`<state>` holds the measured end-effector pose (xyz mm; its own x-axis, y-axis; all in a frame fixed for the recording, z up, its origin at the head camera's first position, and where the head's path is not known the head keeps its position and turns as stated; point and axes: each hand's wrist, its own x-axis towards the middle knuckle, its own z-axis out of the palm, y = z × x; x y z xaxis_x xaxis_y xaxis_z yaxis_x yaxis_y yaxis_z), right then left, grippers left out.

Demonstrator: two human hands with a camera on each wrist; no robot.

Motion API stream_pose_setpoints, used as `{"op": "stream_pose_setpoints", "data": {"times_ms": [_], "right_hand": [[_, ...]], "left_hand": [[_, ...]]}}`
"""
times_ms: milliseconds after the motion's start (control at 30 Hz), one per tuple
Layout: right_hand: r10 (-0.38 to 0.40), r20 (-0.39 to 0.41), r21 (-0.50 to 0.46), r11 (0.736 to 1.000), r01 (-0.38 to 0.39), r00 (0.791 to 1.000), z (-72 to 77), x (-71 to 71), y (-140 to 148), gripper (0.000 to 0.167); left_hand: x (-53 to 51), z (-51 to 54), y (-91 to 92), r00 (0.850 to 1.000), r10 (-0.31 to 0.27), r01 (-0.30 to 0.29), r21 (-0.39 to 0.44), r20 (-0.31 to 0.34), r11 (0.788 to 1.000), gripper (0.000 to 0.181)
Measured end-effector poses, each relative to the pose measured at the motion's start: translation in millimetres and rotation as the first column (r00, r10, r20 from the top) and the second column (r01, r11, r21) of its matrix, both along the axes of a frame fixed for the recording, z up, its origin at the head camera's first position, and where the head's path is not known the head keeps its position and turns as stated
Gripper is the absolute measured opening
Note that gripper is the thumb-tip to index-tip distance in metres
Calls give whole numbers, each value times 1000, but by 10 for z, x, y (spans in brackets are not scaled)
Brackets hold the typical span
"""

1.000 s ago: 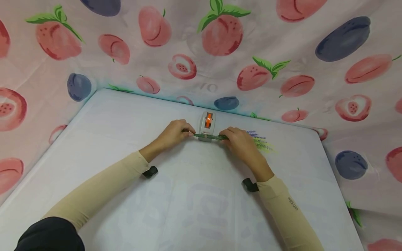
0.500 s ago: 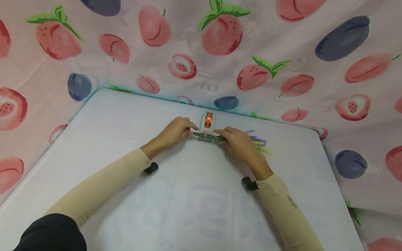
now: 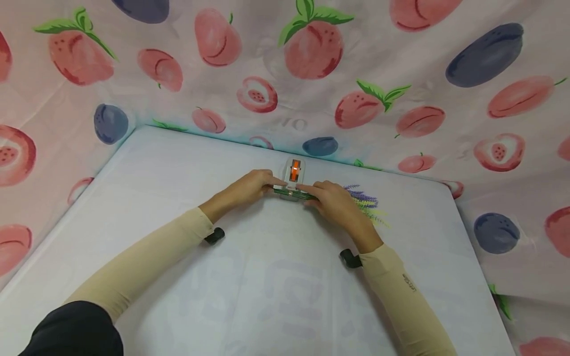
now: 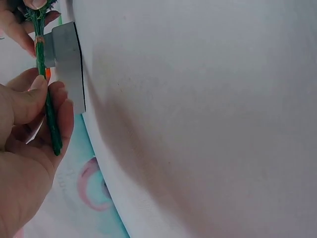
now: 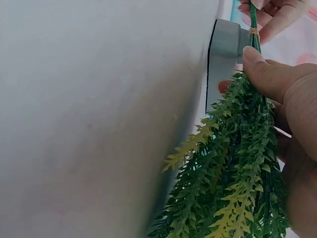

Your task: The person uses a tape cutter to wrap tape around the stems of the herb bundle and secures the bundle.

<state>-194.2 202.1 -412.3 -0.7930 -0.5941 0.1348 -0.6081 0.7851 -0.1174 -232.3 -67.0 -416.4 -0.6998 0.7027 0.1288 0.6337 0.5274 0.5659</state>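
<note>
A bundle of artificial lavender (image 3: 364, 201), with purple and yellow-green sprays, lies crosswise over the front of a grey tape dispenser (image 3: 287, 174) holding an orange-cored roll. My left hand (image 3: 250, 188) pinches the green stems (image 4: 52, 119) between thumb and fingers near their cut end. Just below the leafy sprays (image 5: 242, 144), my right hand (image 3: 336, 203) grips the bundle, thumb on the near side. A narrow tan band (image 5: 254, 32) circles the stems between the hands. Both index fingers reach toward the dispenser's front in the head view; whether they touch the tape cannot be made out.
The dispenser stands near the back edge of a white-covered table (image 3: 267, 277). Behind the table and along its sides hangs a fruit-print cloth (image 3: 267, 59). A black wrist camera (image 3: 215, 236) juts from the left forearm and another camera (image 3: 350, 258) from the right.
Both hands have moved closer together along the stems, index fingers now extended toward the dispenser's front. The bundle has shifted slightly; the dispenser stays in place.
</note>
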Motion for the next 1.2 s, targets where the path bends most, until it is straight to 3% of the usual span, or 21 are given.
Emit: {"op": "stream_pose_setpoints", "data": {"times_ms": [133, 400, 900, 1200], "right_hand": [[0, 11, -27, 1000, 1, 1000, 0, 5, 1, 52], [-40, 138, -132, 989, 59, 990, 12, 1, 6, 47], [-103, 225, -119, 984, 132, 969, 99, -29, -50, 43], [-114, 250, -162, 974, 157, 961, 56, -49, -51, 42]], "left_hand": [[-6, 10, 0, 1000, -12, 12, -5, 17, 1000, 42], [-15, 10, 2, 999, -27, 27, 1, 31, 1000, 41], [-14, -33, -11, 998, -13, 12, 32, 56, 999, 44], [-26, -15, 2, 998, -14, 14, 5, 54, 1000, 44]]}}
